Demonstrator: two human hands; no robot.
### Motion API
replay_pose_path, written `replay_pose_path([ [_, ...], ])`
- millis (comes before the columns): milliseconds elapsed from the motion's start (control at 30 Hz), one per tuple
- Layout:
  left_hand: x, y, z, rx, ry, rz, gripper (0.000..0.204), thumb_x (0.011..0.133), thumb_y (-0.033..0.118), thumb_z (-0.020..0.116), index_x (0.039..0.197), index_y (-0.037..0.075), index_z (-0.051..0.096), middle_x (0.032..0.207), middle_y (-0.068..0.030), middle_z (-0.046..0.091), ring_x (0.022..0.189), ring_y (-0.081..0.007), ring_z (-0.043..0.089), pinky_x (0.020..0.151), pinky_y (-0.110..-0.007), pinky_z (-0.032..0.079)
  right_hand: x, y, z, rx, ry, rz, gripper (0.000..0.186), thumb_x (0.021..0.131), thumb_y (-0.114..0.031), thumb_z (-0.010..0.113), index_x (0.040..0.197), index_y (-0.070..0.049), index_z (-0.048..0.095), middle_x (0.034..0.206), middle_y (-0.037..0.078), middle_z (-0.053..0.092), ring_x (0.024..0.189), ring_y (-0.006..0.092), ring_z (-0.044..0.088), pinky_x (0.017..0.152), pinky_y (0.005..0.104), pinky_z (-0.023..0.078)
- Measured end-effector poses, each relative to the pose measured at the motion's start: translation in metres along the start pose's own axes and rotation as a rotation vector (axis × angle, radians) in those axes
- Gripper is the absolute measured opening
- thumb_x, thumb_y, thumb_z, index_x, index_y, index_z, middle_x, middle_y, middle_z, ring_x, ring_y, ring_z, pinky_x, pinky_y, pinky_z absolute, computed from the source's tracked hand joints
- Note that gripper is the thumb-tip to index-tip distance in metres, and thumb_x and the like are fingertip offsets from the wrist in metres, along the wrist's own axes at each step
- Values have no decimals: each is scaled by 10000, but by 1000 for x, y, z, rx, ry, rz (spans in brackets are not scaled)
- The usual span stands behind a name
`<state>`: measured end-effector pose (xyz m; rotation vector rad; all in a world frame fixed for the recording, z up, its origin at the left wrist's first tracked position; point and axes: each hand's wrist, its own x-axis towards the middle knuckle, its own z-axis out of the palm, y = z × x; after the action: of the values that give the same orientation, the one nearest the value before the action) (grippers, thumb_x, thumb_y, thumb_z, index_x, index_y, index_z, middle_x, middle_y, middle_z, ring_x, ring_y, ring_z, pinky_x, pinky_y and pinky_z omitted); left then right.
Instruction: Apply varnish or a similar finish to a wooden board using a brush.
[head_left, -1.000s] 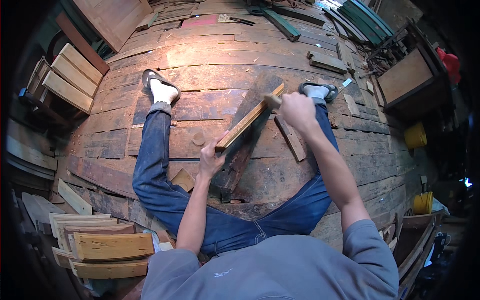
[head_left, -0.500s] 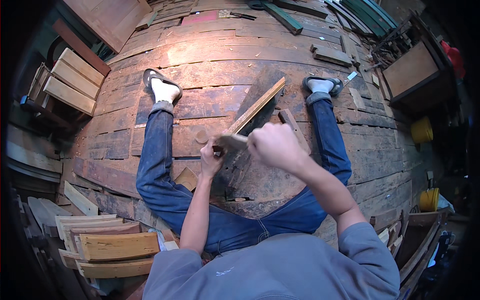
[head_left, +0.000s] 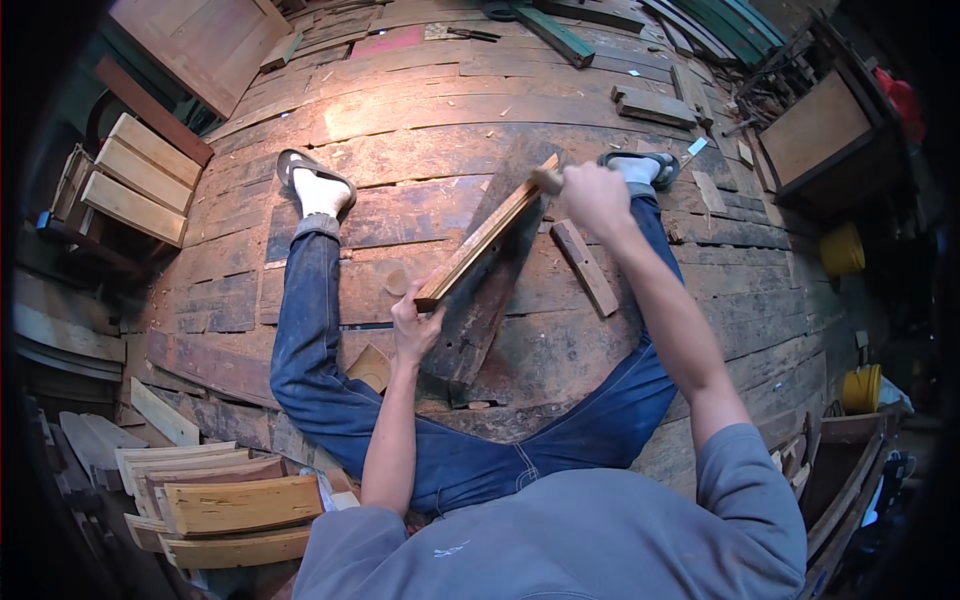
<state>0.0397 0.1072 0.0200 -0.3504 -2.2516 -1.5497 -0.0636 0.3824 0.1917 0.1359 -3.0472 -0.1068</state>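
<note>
A narrow wooden piece (head_left: 488,238) with a pale top edge is held on its edge, slanting away to the right. Around its near end my left hand (head_left: 412,322) is closed. At its far end my right hand (head_left: 597,198) grips a small tan flat piece (head_left: 547,180), which meets the wood's edge; blur hides its exact kind. Beneath lies a dark, worn plank (head_left: 465,345) on the floor between my legs. A brown wooden block (head_left: 584,268) rests to the right of the plank.
Curved wooden slats (head_left: 240,503) are stacked at the lower left. Lighter boards (head_left: 150,160) lean at the far left. A round wooden disc (head_left: 397,281) lies by my left hand. Yellow buckets (head_left: 843,252) stand at the right. Pliers-like tools (head_left: 473,34) lie far ahead.
My right hand has moved away from me along the wooden piece, from its near end to its far end, carrying the tan piece. My left hand stays at the near end.
</note>
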Motion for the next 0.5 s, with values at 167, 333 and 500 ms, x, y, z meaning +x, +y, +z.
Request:
replay_pose_path([
  [167,-5,-16,4,-61,9,-140,462,743,-16,739,1175,-14,576,967,-155,722,894,-166,694,789,-295,537,-74,-77,-12,95,-58,-260,325,831,-89,564,1137,-103,671,778,120,706,713,263,714,619,385,557],
  [333,-8,-35,0,-66,53,-136,490,746,42,779,1183,9,562,852,-154,724,776,-203,711,713,-303,542,-102,-105,-18,307,-47,-420,133,810,-145,601,754,-39,659,636,147,655,574,306,676,528,412,533],
  [500,-3,-26,-3,-19,-2,-243,469,754,54,786,1169,-3,574,857,-153,727,772,-186,707,716,-294,542,-77,-70,-14,333,-154,-345,191,849,-235,603,805,-97,727,650,150,657,608,311,672,592,418,547],
])
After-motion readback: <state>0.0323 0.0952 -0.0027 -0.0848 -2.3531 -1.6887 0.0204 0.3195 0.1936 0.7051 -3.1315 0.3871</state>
